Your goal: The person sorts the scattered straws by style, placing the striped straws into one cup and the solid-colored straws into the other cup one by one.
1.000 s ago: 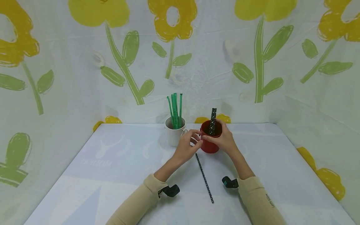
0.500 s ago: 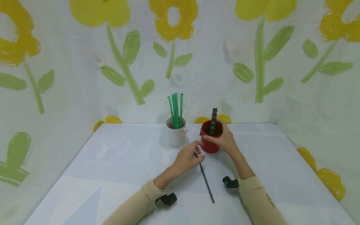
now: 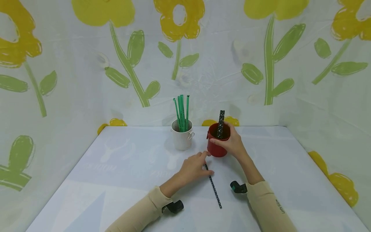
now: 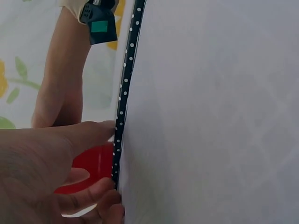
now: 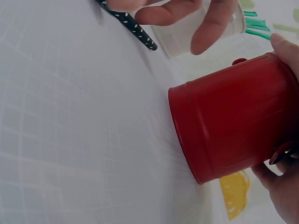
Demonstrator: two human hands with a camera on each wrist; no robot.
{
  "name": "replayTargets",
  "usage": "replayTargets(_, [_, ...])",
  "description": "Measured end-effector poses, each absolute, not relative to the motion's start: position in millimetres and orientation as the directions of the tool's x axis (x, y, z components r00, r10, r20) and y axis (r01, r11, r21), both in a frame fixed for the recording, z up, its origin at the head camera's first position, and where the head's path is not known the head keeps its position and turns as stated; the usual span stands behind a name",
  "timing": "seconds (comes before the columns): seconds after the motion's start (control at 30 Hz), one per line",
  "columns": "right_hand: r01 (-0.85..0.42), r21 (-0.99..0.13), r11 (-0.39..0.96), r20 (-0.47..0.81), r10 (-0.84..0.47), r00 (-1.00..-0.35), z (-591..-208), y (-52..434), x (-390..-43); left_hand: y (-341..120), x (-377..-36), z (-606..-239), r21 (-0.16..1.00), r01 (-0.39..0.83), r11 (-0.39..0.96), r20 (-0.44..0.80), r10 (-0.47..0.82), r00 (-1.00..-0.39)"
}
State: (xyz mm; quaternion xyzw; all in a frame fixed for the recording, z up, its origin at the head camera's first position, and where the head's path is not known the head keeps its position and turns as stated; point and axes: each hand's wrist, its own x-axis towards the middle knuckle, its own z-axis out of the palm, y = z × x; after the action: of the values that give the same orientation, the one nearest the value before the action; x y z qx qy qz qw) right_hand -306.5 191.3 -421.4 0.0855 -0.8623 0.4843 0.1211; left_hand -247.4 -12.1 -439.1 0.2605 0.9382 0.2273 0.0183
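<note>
A black paper straw with white dots lies on the table. My left hand reaches over its far end, thumb and fingers apart. In the left wrist view the thumb tip and fingertips come right up to the straw's edge. Beyond it stands a small red bucket with black dotted straws upright inside. My right hand grips this bucket by its rim, thumb at the front and fingers on the far right side. The right wrist view shows the bucket's red wall close up.
Left of the red bucket is a white bucket with several green straws in it. Both stand toward the back of the pale table. A flower-printed cloth hangs behind the table and along its sides.
My left hand has come away from the red bucket's side, toward me, down to the straw on the table. The right hand keeps its hold on the bucket.
</note>
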Motion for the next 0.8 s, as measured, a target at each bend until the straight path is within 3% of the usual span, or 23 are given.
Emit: replayTargets(0.8, [-0.263,-0.823,0.503,0.288,-0.029,-0.957,-421,190,-306,-21,-244,-425,0.450,0.409,0.794,-0.101,0.500,-0.860])
